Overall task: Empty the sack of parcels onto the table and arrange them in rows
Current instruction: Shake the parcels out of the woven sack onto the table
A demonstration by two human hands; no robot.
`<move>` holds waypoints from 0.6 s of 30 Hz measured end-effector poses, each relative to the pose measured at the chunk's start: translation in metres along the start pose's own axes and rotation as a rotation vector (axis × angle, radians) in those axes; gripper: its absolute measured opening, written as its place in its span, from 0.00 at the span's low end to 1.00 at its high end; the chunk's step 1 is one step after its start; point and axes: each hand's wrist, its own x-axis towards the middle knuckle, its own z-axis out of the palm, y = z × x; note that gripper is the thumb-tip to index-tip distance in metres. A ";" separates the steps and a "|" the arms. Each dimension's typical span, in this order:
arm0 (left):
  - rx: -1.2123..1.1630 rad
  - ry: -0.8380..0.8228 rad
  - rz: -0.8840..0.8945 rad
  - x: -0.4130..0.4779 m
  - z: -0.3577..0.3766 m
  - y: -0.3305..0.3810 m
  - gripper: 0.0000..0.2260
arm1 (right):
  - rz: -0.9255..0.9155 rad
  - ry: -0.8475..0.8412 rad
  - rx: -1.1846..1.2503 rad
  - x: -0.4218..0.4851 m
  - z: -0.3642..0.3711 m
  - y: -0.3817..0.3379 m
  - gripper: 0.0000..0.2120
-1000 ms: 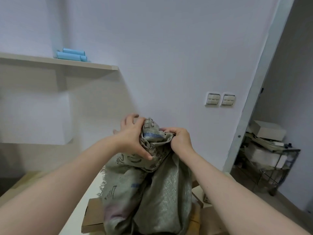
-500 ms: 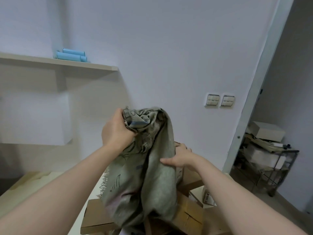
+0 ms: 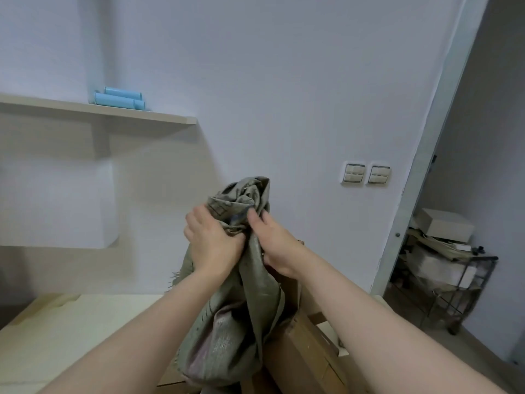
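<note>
**Hands clamped on the sack's top, parcels below**

Left hand (image 3: 211, 245) and right hand (image 3: 277, 247) both grip one bunched end of the sack (image 3: 227, 331), fingers curled into the cloth, hands nearly touching. The sack is held up off the surface (image 3: 85, 322) and hangs limp over its near right part. My read is that the high grip is meant to let the contents drop out of the lower end.

Brown cardboard parcels (image 3: 306, 351) lie under and just beside the hanging cloth, toward the near right edge. None are in rows yet.

Count:
- Sack: one.
- Hands on it: two.
- Parcels: at least two visible, with the rest hidden by cloth and forearms, so there's no firm total.

Farther out, a wall shelf (image 3: 159, 118) carries two blue tubes (image 3: 119, 98), and there are two light switches (image 3: 353, 174). A wire rack (image 3: 454, 282) stands beyond the doorway.
</note>
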 end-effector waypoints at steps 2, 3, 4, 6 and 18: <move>0.006 -0.120 0.120 -0.008 0.004 -0.002 0.33 | 0.047 -0.007 0.241 0.003 -0.002 -0.009 0.48; 0.012 -0.178 0.181 -0.012 0.003 -0.003 0.34 | 0.046 0.020 0.320 0.003 -0.006 -0.013 0.49; 0.014 -0.237 0.246 -0.016 0.002 -0.002 0.34 | 0.048 0.056 0.382 0.003 -0.010 -0.017 0.50; 0.003 -0.324 0.388 -0.023 -0.001 0.001 0.33 | 0.079 0.174 0.417 0.003 -0.014 -0.019 0.53; -0.130 -0.296 -0.167 0.012 -0.016 0.019 0.55 | -0.122 0.342 0.269 -0.022 -0.045 -0.039 0.16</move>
